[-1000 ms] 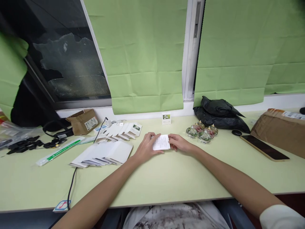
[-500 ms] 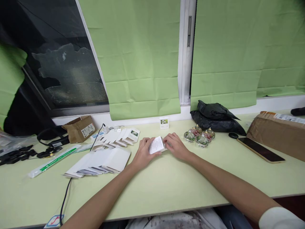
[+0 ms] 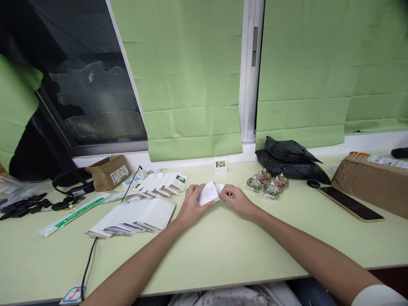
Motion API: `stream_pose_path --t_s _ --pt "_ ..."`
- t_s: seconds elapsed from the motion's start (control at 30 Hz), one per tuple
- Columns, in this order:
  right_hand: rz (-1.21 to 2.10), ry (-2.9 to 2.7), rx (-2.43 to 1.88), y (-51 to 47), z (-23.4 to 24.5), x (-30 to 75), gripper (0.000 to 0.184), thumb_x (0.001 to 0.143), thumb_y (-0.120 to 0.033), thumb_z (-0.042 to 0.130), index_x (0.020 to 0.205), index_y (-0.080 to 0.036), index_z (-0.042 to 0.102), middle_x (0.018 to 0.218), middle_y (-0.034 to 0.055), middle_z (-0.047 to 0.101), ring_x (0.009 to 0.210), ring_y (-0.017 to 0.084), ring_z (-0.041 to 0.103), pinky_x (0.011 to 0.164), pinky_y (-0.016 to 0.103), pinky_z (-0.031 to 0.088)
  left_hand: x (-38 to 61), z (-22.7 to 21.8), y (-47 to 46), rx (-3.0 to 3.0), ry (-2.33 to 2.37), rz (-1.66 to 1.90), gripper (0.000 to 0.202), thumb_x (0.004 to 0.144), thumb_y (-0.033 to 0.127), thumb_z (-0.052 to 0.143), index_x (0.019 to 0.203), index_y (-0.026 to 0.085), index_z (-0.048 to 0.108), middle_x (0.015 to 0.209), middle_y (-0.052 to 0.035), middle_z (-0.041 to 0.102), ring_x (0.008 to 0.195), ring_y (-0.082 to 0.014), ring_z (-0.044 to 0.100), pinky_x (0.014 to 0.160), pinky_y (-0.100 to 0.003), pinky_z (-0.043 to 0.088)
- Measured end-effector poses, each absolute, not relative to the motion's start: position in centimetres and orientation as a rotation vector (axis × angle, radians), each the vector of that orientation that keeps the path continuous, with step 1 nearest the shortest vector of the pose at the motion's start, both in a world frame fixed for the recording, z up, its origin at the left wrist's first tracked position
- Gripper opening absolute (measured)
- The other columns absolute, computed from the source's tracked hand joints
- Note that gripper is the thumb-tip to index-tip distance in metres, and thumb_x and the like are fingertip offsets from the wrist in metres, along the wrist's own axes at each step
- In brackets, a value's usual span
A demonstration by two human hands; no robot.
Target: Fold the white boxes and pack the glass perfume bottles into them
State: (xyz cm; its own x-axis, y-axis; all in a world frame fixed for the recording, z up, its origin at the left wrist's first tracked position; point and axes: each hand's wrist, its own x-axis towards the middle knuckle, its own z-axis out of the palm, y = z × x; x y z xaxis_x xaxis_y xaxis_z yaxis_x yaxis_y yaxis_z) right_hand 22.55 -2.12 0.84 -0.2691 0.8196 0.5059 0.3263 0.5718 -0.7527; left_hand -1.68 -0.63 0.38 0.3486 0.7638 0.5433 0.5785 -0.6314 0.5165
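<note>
A small white carton (image 3: 208, 194) with printed text is held above the table in my left hand (image 3: 192, 202), thumb along its near edge and fingers behind it. My right hand (image 3: 236, 199) is at the carton's right end, thumb and forefinger pinched on a white end flap (image 3: 219, 187) that sticks out there. To the left lie flattened white cartons (image 3: 143, 214) in an overlapping row, with a second row of cartons (image 3: 162, 182) behind. A finished-looking small box (image 3: 220, 166) with a green picture stands upright near the window sill.
Several clear round ornaments (image 3: 267, 183) sit right of my hands, before black plastic bags (image 3: 291, 159). Farther right are a phone (image 3: 350, 204) and a brown cardboard box (image 3: 372, 180). At left are an open brown box (image 3: 107, 172), a green-striped packet (image 3: 75, 213) and a black cable (image 3: 87, 267).
The white flap at the carton's right end now stands out more, and my right hand has shifted slightly right, its fingers curled tighter. My left hand keeps its hold on the carton.
</note>
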Motion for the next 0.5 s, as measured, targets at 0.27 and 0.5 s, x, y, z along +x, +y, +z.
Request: stream_pose_path --t_s 0.27,0.5 --pt "0.651 -1.813 -0.907 -2.5 1.0 22.6 0.036 0.095 -0.037 0.063 0.13 -0.029 0.064 0.108 0.0039 0.062 0.09 0.019 0.057 0.084 0.034 0.048 -1.7 0.9 -1.1 2.401 1.163 1.184 0.066 0.087 0.045 0.077 0.144 0.031 0.047 0.134 -0.0098 0.048 0.134 -0.0309 0.045 0.11 -0.048 0.044" --pt "0.514 -1.895 -0.885 -3.3 1.5 22.2 0.047 0.1 -0.032 0.056 0.146 -0.033 0.055 0.106 0.0042 0.06 0.091 0.02 0.058 0.089 0.037 0.048 -1.6 1.1 -1.4 2.441 1.094 1.244 0.066 0.085 0.039 0.079 0.14 0.028 0.043 0.136 -0.0106 0.051 0.131 -0.0302 0.048 0.109 -0.047 0.044"
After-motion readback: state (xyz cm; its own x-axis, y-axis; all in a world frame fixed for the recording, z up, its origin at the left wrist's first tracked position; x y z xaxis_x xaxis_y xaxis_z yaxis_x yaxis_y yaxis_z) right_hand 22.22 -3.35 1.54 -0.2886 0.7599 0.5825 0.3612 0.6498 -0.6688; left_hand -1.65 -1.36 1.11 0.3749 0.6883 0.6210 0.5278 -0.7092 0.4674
